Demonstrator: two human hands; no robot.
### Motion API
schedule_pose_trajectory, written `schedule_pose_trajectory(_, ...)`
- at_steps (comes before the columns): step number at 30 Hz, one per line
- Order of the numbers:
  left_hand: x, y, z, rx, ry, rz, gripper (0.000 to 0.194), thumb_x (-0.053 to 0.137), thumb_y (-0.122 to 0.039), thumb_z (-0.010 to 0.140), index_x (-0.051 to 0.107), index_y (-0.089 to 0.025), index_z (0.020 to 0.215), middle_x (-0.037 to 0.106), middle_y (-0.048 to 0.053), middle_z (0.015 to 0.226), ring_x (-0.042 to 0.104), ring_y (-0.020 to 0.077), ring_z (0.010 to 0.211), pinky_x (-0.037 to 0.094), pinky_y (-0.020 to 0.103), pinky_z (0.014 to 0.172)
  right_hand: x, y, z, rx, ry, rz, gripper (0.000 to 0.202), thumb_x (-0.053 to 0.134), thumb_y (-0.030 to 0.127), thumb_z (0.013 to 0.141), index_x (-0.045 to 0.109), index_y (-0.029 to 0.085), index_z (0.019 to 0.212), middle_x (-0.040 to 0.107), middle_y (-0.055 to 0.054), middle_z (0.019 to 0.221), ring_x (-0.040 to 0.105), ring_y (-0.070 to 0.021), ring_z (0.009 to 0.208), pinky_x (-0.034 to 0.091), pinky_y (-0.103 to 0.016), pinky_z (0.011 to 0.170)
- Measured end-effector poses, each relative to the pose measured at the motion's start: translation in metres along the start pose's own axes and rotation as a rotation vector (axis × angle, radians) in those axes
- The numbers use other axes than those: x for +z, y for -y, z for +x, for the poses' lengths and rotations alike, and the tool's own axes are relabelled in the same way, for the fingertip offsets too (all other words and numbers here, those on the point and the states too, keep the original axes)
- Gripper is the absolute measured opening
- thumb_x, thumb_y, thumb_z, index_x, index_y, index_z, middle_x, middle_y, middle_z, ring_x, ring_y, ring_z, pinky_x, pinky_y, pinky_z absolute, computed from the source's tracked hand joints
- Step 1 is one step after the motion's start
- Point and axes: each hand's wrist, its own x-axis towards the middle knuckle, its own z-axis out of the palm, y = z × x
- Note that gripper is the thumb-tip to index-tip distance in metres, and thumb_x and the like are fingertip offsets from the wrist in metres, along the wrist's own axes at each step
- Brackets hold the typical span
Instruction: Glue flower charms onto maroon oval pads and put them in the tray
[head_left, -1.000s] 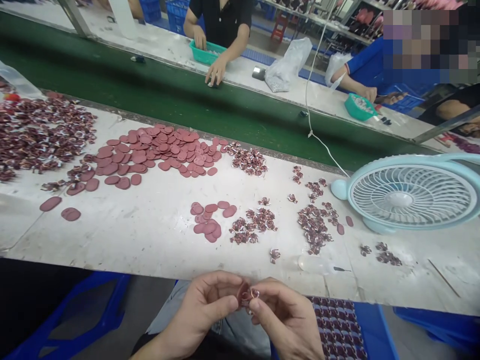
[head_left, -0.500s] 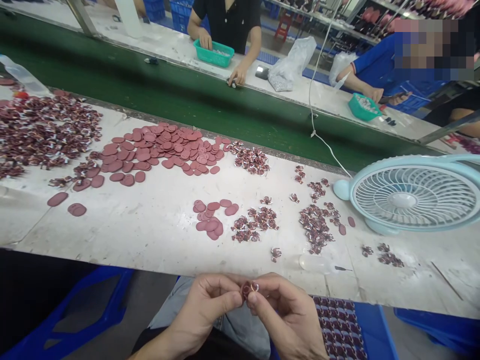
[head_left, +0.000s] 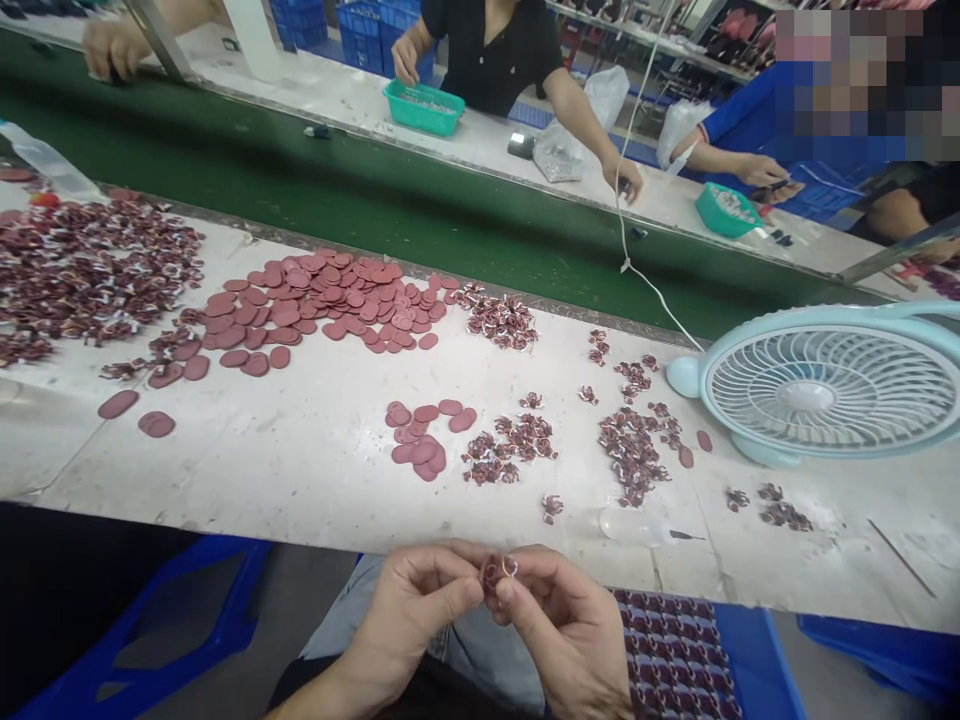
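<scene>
My left hand and my right hand meet just in front of the table's near edge. Both pinch one small dark red looped piece with a pale band, the left at its left side, the right at its right side. Fingers cover part of it. A similar loose piece lies on the table above my right hand, and a clear bottle with a thin dark tip rests on its side farther right. Flat oval reddish pieces lie beyond my left hand, beside a cluster of dark red looped pieces.
A large heap of looped pieces and a spread of oval pieces cover the left side. The light blue fan stands right. Beyond the green belt, other people work with green baskets. Rows of pieces sit below the table.
My hands stay almost in place, still pinching the piece. Across the belt, a person in black has reached an arm to the right, and another person's hand has appeared at upper left.
</scene>
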Motion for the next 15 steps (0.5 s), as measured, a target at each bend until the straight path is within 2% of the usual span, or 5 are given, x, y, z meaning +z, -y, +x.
schedule_pose_trajectory(5,-0.006,0.0,-0.001,0.066,-0.013,0.167,0.016,0.098,-0.04,0.081,0.091,-0.026,0.079,0.091,0.008,0.11,0.084,0.021,0.102,0.066,0.025,0.091,-0.008,-0.011,0.007,-0.016,0.138,0.08,0.015,0.094,0.04,0.083,0.088,0.03,0.094,0.085,-0.003,0.081,0.077,-0.0167,0.068,0.066,-0.027,0.068)
schedule_pose_trajectory(8,-0.015,-0.014,0.002,0.13,-0.01,0.362,0.02,0.095,-0.047,0.083,0.092,-0.03,0.093,0.088,0.011,0.124,0.083,0.0263,0.114,0.068,0.028,0.093,-0.014,-0.013,0.003,0.025,0.012,0.244,0.026,0.099,0.048,0.075,0.086,0.029,0.087,0.08,-0.001,0.071,0.073,-0.0154,0.06,0.061,-0.024,0.056)
schedule_pose_trajectory(10,-0.027,-0.034,0.01,0.284,-0.024,0.656,0.017,0.088,-0.044,0.09,0.092,-0.031,0.099,0.088,0.011,0.124,0.083,0.0259,0.115,0.068,0.03,0.094,-0.022,-0.012,-0.004,0.092,-0.1,0.334,0.037,0.103,0.055,0.065,0.084,0.028,0.081,0.075,0.0,0.07,0.068,-0.014,0.054,0.054,-0.022,0.048)
schedule_pose_trajectory(13,-0.048,-0.069,0.036,0.57,-0.074,1.327,0.021,0.071,-0.036,0.102,0.089,-0.027,0.111,0.086,0.012,0.127,0.08,0.0266,0.118,0.064,0.037,0.108,-0.041,-0.017,-0.015,0.131,-0.177,0.367,0.04,0.104,0.057,0.059,0.082,0.028,0.076,0.07,-0.001,0.074,0.062,-0.0123,0.05,0.049,-0.024,0.044)
schedule_pose_trajectory(15,-0.059,-0.089,0.054,0.637,-0.066,1.61,0.026,0.066,-0.037,0.103,0.087,-0.025,0.112,0.085,0.014,0.129,0.079,0.0319,0.121,0.061,0.045,0.111,-0.058,-0.026,-0.023,0.116,-0.207,0.366,0.038,0.102,0.057,0.059,0.081,0.031,0.077,0.067,-0.002,0.077,0.059,-0.0132,0.051,0.049,-0.027,0.043)
